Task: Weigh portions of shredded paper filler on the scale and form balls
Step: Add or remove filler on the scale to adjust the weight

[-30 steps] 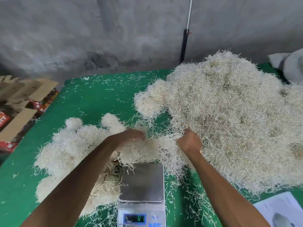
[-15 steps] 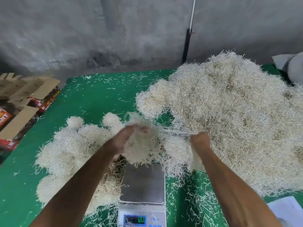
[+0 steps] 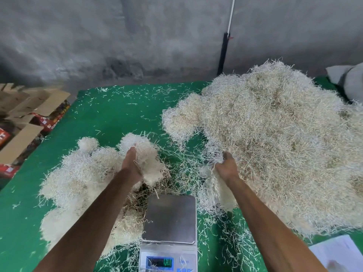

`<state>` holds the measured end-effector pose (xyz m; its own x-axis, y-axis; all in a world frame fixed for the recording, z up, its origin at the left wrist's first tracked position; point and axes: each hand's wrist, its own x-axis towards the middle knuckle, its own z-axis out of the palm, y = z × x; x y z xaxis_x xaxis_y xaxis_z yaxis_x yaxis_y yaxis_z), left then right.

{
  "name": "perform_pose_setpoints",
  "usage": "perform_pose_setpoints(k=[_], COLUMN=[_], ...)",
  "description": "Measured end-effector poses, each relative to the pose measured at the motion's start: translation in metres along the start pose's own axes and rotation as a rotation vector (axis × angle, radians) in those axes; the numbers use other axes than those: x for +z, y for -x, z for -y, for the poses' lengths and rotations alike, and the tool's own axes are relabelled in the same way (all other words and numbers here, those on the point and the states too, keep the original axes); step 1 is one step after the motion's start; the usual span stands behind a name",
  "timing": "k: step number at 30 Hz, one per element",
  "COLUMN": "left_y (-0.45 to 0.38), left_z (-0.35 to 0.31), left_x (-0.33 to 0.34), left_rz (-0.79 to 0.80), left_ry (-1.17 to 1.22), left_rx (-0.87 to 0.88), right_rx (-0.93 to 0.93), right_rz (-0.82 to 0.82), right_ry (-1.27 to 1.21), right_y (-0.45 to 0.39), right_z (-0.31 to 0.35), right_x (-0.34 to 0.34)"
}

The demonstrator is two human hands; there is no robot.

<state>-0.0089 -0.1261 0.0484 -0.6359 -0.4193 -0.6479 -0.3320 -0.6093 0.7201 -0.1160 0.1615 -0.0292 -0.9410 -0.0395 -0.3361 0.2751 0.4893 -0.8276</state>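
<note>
while each hand (image 3: 131, 165) (image 3: 225, 165) grips a filler clump (image 3: 149, 163), the scale (image 3: 170, 218) lies below.

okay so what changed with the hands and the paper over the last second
Both hands were down in the filler just beyond the scale. They pulled a clump up and tore it apart: the left hand now holds a fluffy portion, the right hand grips a smaller tuft, moved rightward. The scale pan, the big pile and the formed balls stayed put.
</note>
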Motion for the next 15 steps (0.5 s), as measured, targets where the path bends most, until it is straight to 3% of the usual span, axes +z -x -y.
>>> perform_pose_setpoints(k=[3, 7, 10, 12, 15], left_y=[0.003, 0.017, 0.040, 0.059, 0.075], left_z=[0.006, 0.001, 0.001, -0.001, 0.005], left_x=[0.002, -0.004, -0.008, -0.005, -0.002], left_rz=[0.037, 0.057, 0.125, 0.196, 0.266], left_ry=[-0.005, -0.240, -0.650, -0.709, -0.793], left_rx=[0.007, 0.165, 0.447, 0.508, 0.462], right_rx=[-0.105, -0.198, -0.263, -0.301, -0.345], right_rz=[0.090, 0.027, 0.177, 0.307, 0.455], right_ry=[0.013, 0.533, 0.220, -0.037, -0.079], right_y=[0.010, 0.026, 0.042, 0.068, 0.116], right_z=[0.039, 0.092, 0.115, 0.126, 0.125], right_x=[0.002, -0.015, -0.021, -0.011, 0.019])
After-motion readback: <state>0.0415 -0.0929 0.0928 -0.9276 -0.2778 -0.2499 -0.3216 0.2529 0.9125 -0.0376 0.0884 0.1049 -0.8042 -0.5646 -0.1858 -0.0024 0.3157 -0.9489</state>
